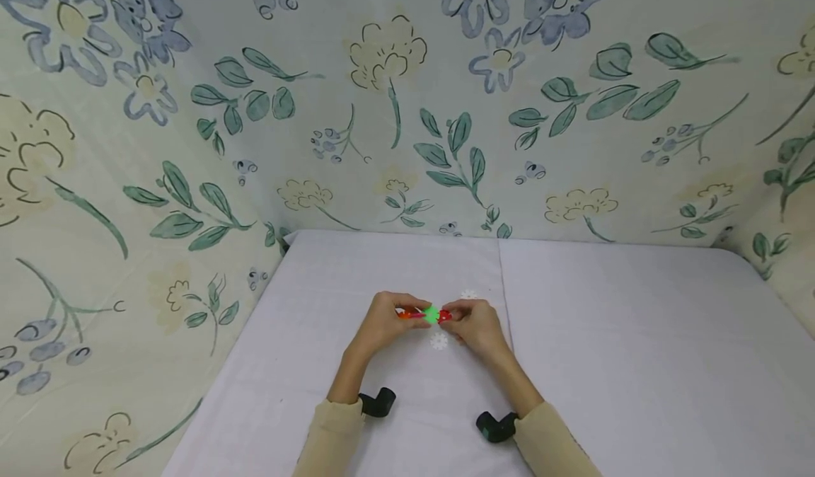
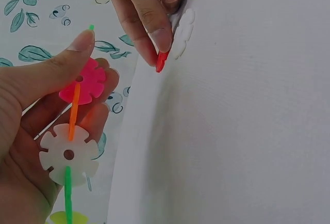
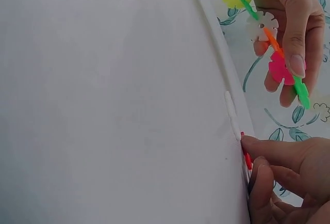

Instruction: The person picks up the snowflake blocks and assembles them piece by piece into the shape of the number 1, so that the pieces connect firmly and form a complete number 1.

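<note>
My left hand [image 1: 390, 315] pinches a chain of slotted snowflake discs between thumb and fingers. In the left wrist view its pink disc [image 2: 85, 83] is beneath the thumb, followed by an edge-on orange disc [image 2: 73, 111], a white disc [image 2: 56, 154], an edge-on green disc [image 2: 68, 195] and part of a yellow disc [image 2: 77, 217]. Another green disc [image 3: 301, 94] forms the chain's end past the thumb. My right hand [image 1: 477, 327] pinches a red disc [image 3: 247, 158] between thumb and index finger, low by the tabletop. In the wrist views the red disc is apart from the chain.
Two loose white discs lie by the right hand, a nearer one [image 1: 439, 341] and a farther one [image 1: 468, 294]. The table [image 1: 611, 364] has a white cloth with a crease running through it. Floral fabric [image 1: 395, 151] hangs behind the table. Black devices [image 1: 496, 427] sit at both wrists.
</note>
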Action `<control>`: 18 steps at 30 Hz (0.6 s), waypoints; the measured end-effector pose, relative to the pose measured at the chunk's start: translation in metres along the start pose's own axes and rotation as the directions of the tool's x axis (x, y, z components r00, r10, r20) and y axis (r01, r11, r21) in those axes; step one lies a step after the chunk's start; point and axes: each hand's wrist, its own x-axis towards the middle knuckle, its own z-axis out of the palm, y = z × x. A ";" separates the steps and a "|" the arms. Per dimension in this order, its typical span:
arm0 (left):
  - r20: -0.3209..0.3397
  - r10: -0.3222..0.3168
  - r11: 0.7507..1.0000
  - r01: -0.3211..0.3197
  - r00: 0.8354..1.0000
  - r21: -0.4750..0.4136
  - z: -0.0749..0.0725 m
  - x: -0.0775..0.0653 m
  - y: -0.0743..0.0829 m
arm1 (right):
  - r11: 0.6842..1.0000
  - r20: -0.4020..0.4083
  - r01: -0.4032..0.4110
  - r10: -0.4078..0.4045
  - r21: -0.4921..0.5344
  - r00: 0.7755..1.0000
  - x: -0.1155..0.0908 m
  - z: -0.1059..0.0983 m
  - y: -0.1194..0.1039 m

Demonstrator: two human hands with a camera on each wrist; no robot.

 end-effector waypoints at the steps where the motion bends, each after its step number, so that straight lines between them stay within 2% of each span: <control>1: -0.001 0.000 1.000 0.000 1.000 0.001 0.000 0.000 0.000 | 1.000 -0.004 0.008 -0.008 -0.013 1.000 0.000 0.000 0.000; 7: -0.004 0.012 1.000 -0.012 1.000 -0.005 0.002 0.000 -0.002 | 0.989 -0.015 0.077 -0.080 -0.126 0.997 -0.002 0.001 -0.001; 11: 0.002 0.018 1.000 -0.018 1.000 -0.006 0.002 0.001 -0.001 | 0.985 0.006 0.094 -0.094 -0.142 0.996 -0.003 -0.002 -0.001; 15: 0.004 0.020 1.000 -0.020 1.000 -0.006 0.003 0.000 0.000 | 0.993 0.039 0.096 -0.094 -0.062 0.995 -0.006 -0.006 0.001; 18: 0.008 0.018 1.000 -0.018 1.000 0.001 0.003 0.000 0.000 | 0.995 0.072 0.080 -0.085 0.064 0.994 -0.009 -0.012 0.004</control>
